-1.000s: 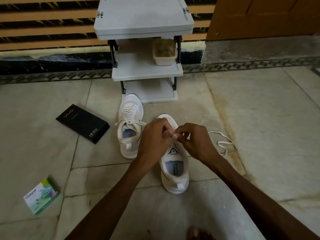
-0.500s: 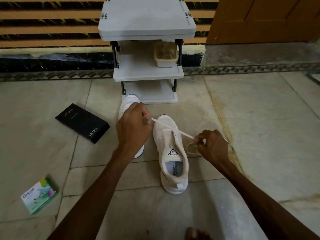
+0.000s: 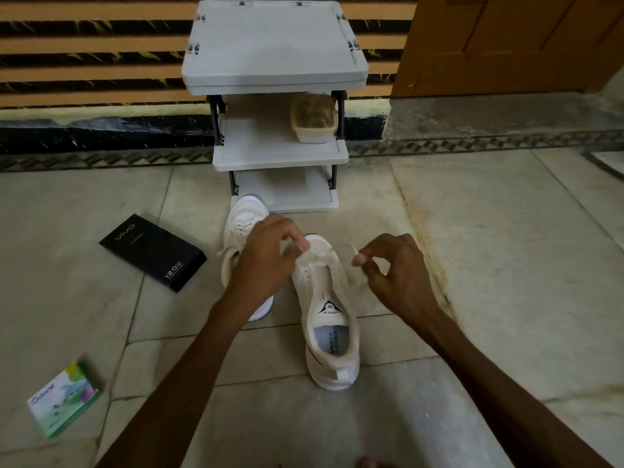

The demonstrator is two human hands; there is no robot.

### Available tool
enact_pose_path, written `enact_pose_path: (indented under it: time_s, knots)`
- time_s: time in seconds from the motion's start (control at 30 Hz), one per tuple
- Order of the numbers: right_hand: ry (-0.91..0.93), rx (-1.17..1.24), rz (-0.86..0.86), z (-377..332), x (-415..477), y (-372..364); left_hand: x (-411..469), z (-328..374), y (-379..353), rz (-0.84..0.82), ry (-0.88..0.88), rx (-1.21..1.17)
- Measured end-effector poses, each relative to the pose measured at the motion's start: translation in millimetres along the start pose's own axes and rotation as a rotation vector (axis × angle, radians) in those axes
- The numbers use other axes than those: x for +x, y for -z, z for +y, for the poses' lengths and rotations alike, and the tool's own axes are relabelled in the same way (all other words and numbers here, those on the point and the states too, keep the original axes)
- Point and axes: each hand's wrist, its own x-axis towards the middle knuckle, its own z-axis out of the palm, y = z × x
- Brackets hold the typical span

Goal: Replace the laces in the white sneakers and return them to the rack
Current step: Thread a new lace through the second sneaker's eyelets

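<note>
Two white sneakers stand on the tiled floor before the white rack (image 3: 280,153). The right sneaker (image 3: 329,315) points away from me, its tongue showing a black logo. A white lace (image 3: 320,256) runs across its toe end. My left hand (image 3: 266,261) pinches one end of that lace over the sneaker's front. My right hand (image 3: 395,271) pinches the other end just right of the shoe. The left sneaker (image 3: 241,224) is laced and partly hidden behind my left hand.
A black phone box (image 3: 153,251) lies left of the shoes. A green and white carton (image 3: 64,401) lies at the near left. A beige tub (image 3: 314,118) sits on the rack's middle shelf. A wooden door (image 3: 506,42) stands at the back right.
My left hand has come down and right from over the left sneaker to the right sneaker's toe. My right hand has lifted slightly; the lace between them is now shorter and slacker.
</note>
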Motion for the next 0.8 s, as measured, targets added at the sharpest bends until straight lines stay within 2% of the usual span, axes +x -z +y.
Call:
enact_pose_path:
  time_s: [0.07, 0.17, 0.47, 0.63, 0.8]
  knots:
    - [0.045, -0.021, -0.025, -12.1, 2.5, 0.9, -0.8, 9.3, -7.8, -0.127, -0.008, -0.085]
    - [0.076, -0.057, -0.041, -17.3, 3.3, 1.4, -4.4, 16.4, -18.1, -0.203, -0.039, -0.086]
    - [0.162, -0.087, -0.062, -25.0, 3.2, 0.5, -7.6, 25.6, -24.7, -0.222, -0.146, 0.029]
    - [0.163, -0.172, -0.076, -23.5, 2.9, -1.0, -7.1, 29.0, -21.3, -0.19, -0.105, 0.06]
    - [0.121, -0.328, -0.171, -13.5, 6.9, -9.4, -11.4, 29.9, -18.4, -0.159, -0.06, 0.05]
